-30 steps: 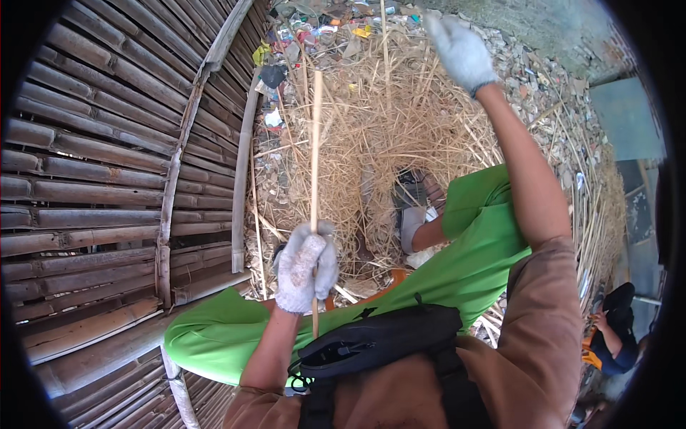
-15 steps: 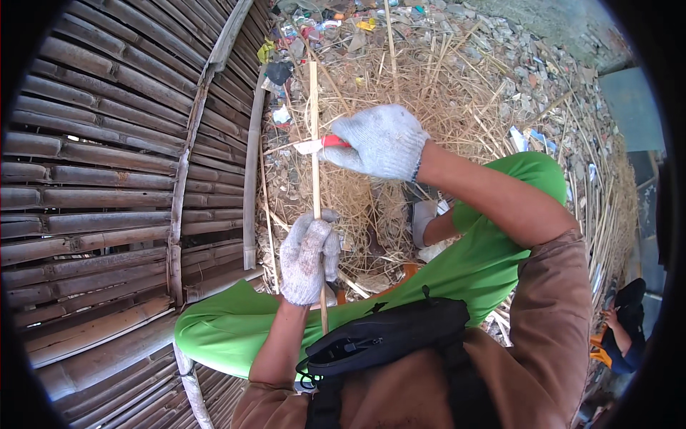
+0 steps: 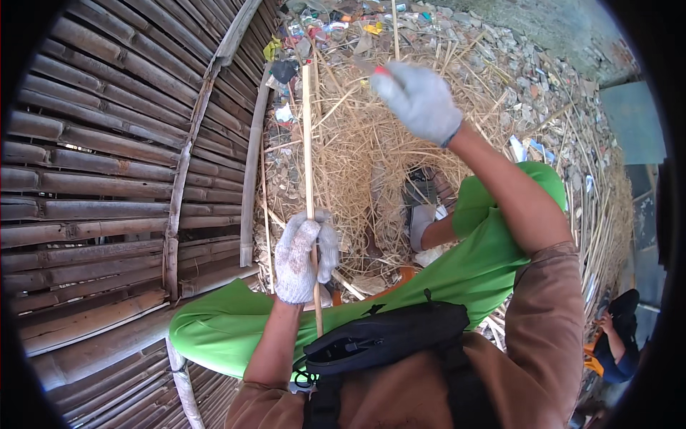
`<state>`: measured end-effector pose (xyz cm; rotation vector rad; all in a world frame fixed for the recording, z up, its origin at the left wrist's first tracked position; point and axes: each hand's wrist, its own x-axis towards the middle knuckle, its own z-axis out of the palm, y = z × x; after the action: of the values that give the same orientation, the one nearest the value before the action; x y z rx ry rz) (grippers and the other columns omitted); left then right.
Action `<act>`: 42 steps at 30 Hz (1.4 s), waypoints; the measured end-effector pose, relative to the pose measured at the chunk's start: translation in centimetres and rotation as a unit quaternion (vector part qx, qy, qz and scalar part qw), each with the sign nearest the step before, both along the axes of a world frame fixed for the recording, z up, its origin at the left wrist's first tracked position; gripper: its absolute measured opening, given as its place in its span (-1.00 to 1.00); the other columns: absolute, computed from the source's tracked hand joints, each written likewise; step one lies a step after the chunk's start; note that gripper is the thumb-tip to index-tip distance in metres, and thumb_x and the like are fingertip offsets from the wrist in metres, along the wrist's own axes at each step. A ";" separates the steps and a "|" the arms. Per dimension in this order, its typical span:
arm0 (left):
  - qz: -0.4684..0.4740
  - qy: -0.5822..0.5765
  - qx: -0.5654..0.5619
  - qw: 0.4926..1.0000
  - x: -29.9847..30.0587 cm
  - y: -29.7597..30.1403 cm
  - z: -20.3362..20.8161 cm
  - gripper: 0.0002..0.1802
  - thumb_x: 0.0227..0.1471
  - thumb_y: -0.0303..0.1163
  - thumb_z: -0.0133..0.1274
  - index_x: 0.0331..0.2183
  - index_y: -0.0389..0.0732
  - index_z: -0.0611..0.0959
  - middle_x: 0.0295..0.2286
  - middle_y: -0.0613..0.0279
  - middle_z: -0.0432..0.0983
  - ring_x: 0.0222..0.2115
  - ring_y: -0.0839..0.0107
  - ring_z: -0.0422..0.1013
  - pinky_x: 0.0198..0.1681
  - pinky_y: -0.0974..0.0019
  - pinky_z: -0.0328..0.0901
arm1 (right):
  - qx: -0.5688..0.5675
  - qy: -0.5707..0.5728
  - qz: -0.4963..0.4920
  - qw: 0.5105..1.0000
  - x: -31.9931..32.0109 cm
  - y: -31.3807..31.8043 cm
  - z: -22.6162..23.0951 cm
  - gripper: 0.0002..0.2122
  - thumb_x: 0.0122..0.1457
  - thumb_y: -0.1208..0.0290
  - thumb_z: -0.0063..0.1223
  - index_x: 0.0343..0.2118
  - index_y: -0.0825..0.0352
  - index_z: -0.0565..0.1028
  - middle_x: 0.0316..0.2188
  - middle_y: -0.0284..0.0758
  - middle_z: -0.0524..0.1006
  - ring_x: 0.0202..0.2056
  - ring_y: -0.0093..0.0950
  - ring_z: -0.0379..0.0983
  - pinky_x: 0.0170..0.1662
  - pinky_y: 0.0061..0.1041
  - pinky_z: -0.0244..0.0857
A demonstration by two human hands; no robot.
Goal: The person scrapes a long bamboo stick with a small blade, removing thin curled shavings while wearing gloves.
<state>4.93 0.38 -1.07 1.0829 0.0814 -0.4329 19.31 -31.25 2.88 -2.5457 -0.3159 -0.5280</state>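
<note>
Grips strip (image 3: 308, 143) in left hand (image 3: 304, 254), holds knife (image 3: 381, 70) in right hand (image 3: 421, 100).
Wraps left hand around strip's near half, with near end by bag (image 3: 386, 336) and far end pointing away; clenches right hand on knife's red handle, right of strip's far end and apart from it, with blade blurred. Faces straw (image 3: 350, 132), with wall (image 3: 93, 187) at left.

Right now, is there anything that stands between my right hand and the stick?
Nothing visible does. Your right hand, holding a blurred red knife, is apart from the stick, which your left hand grips; the gap shows mainly straw on the ground below.
</note>
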 end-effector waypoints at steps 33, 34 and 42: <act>-0.085 0.140 -0.366 0.916 -0.3 0.0 -1.6 -0.64 0.53 -0.21 -0.14 -0.04 -0.32 0.58 -0.71 0.46 0.21 -0.85 0.56 0.14 -0.80 0.40 0.15 | -0.141 0.108 0.151 0.972 -1.8 4.9 -0.7 -0.47 0.44 -0.23 -0.10 -0.34 0.21 0.55 -0.49 -0.15 0.62 -0.42 -0.08 0.64 -0.35 -0.03 0.49; -0.077 0.159 -0.363 0.915 -0.1 0.2 -1.6 -0.65 0.53 -0.22 -0.14 -0.04 -0.29 0.59 -0.70 0.45 0.22 -0.85 0.56 0.13 -0.80 0.39 0.13 | -0.126 0.098 0.168 0.973 -2.5 5.4 -1.2 -0.45 0.43 -0.25 -0.11 -0.35 0.21 0.57 -0.50 -0.16 0.61 -0.42 -0.08 0.64 -0.35 -0.03 0.49; -0.103 0.181 -0.362 0.908 -0.7 -0.3 -1.6 -0.66 0.52 -0.22 -0.10 -0.07 -0.31 0.59 -0.72 0.44 0.22 -0.85 0.53 0.16 -0.81 0.37 0.08 | -0.194 0.096 0.071 0.974 0.6 3.6 0.1 -0.36 0.41 -0.38 -0.22 -0.36 0.16 0.60 -0.46 -0.13 0.67 -0.34 -0.08 0.70 -0.27 -0.04 0.57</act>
<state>4.25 0.13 -2.64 0.2659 0.1213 -0.7788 19.91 -27.61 3.01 -2.8907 -0.5713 -0.1751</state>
